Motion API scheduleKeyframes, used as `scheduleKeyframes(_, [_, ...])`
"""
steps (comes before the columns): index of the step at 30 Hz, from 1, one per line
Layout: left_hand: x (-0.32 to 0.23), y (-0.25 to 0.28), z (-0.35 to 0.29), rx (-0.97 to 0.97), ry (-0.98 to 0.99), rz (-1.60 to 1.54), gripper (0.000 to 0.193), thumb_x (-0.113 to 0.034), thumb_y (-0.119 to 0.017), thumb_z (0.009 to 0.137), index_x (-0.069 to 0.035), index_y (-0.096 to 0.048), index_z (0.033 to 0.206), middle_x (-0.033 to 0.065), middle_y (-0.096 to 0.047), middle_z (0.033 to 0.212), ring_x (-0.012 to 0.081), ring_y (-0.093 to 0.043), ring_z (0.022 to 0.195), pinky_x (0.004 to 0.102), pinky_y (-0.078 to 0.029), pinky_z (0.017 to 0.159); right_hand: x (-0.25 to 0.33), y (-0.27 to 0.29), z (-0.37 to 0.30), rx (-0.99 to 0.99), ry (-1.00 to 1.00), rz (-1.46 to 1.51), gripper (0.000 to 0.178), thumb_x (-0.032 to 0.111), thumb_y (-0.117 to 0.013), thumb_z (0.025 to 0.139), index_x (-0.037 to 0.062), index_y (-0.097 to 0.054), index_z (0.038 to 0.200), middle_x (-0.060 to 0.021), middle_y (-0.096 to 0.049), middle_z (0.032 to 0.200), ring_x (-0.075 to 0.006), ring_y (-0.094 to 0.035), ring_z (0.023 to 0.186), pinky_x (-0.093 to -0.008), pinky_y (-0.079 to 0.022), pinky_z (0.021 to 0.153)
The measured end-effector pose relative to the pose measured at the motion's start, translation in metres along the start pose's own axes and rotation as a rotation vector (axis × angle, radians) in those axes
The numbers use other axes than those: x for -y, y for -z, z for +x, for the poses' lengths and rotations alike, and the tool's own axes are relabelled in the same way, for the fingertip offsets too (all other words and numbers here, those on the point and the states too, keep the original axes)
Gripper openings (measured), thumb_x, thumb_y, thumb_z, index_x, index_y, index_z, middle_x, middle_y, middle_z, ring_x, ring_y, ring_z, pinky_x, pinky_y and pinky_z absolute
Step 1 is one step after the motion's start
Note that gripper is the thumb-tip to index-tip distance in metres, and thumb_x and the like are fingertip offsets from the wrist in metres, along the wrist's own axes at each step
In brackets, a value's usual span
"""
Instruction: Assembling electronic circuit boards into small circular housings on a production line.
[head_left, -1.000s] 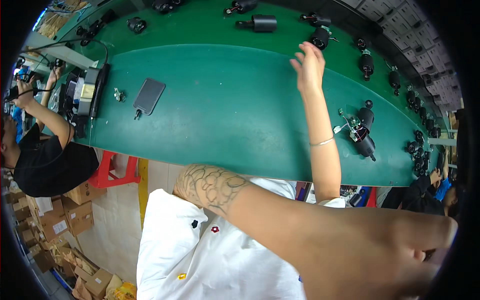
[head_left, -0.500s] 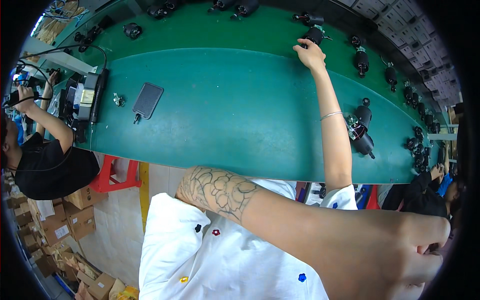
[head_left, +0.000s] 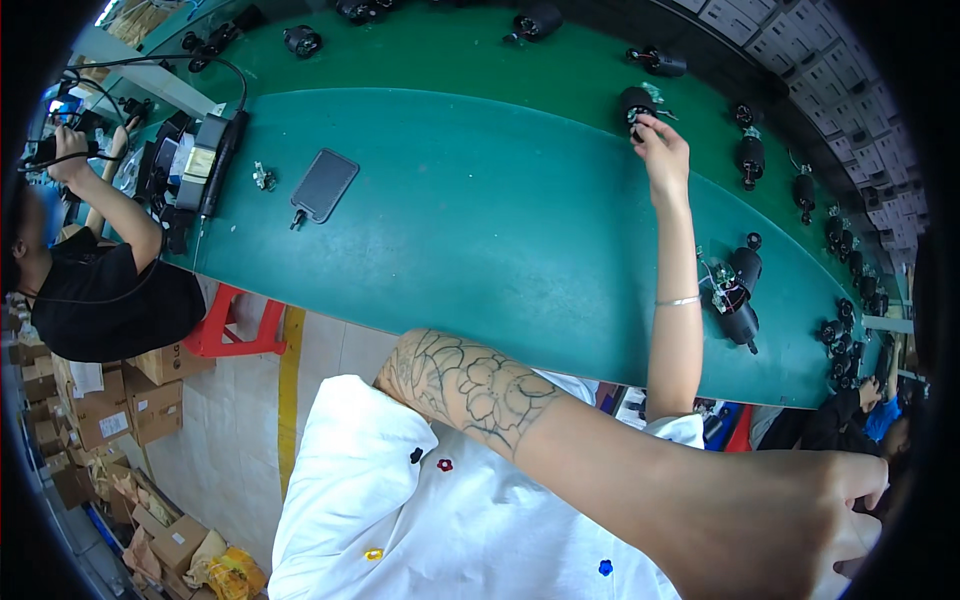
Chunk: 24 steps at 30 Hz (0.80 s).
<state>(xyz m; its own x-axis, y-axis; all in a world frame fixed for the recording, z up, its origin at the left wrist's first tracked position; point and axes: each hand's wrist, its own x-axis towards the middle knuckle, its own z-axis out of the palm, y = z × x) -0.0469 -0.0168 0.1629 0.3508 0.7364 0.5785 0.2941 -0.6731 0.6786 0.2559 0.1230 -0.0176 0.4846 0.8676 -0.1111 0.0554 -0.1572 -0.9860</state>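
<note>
My right hand (head_left: pixel 662 158) reaches out over the far edge of the teal work mat (head_left: pixel 470 230). Its thumb and fingers pinch the near end of a black cylindrical device housing (head_left: pixel 637 102), which has a small circuit board and wires at its side. Crossing in front of my body, my left arm ends at the lower right, where my left hand (head_left: pixel 825 520) is closed with curled fingers; whatever it may hold is hidden. Nearer than the right hand's device, beside the right forearm, a black cylindrical unit (head_left: pixel 743 275) lies on the mat with its board and wires exposed.
Several similar black units sit along the green conveyor strip (head_left: pixel 440 60). A dark rectangular pad (head_left: pixel 326 185) and a loose circuit board (head_left: pixel 263 176) lie on the mat at left. Co-workers sit at both sides; a red stool (head_left: pixel 235 320) and cardboard boxes stand at left.
The view has turned slightly. My right hand now grips the housing's near end, and the housing has shifted a little toward me and to the left. My left hand stays closed at the lower right.
</note>
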Motion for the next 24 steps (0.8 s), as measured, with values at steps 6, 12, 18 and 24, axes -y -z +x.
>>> scheduleKeyframes(6, [0.000, -0.012, -0.004, 0.055, 0.038, -0.056, 0.043, -0.021, -0.074, 0.064, -0.008, -0.060, 0.102, 0.0118, -0.061, 0.110, 0.0266, -0.054, 0.101, 0.0379, -0.044, 0.091, 0.002, 0.012, -0.062, 0.016, -0.016, 0.215, 0.027, 0.005, -0.058, 0.090, -0.0035, -0.059, 0.115, -0.0125, -0.065, 0.097, -0.0148, -0.062, 0.084, -0.0208, -0.048, 0.073])
scheduleKeyframes(12, [0.000, -0.023, -0.020, 0.119, 0.105, -0.118, 0.042, -0.022, -0.073, 0.064, -0.008, -0.060, 0.102, 0.0116, -0.061, 0.111, 0.0257, -0.054, 0.100, 0.0375, -0.044, 0.091, 0.003, 0.031, -0.097, 0.001, -0.024, 0.319, 0.028, 0.003, -0.058, 0.088, -0.0038, -0.059, 0.116, -0.0148, -0.066, 0.100, -0.0170, -0.063, 0.089, -0.0225, -0.049, 0.075])
scheduleKeyframes(18, [-0.010, -0.053, -0.014, 0.214, 0.059, -0.259, 0.041, -0.022, -0.073, 0.065, -0.008, -0.060, 0.101, 0.0114, -0.062, 0.111, 0.0248, -0.054, 0.099, 0.0371, -0.045, 0.090, -0.010, 0.037, -0.104, 0.051, -0.041, 0.336, 0.031, -0.001, -0.060, 0.085, -0.0025, -0.059, 0.115, -0.0153, -0.066, 0.101, -0.0177, -0.064, 0.090, -0.0221, -0.049, 0.077])
scheduleKeyframes(24, [-0.025, -0.070, -0.011, 0.287, 0.007, -0.329, 0.041, -0.023, -0.072, 0.065, -0.007, -0.060, 0.101, 0.0112, -0.062, 0.112, 0.0240, -0.055, 0.098, 0.0366, -0.045, 0.090, -0.014, 0.036, -0.100, -0.004, -0.021, 0.342, 0.027, -0.004, -0.058, 0.084, -0.0030, -0.060, 0.110, -0.0158, -0.065, 0.104, -0.0192, -0.063, 0.091, -0.0237, -0.049, 0.081])
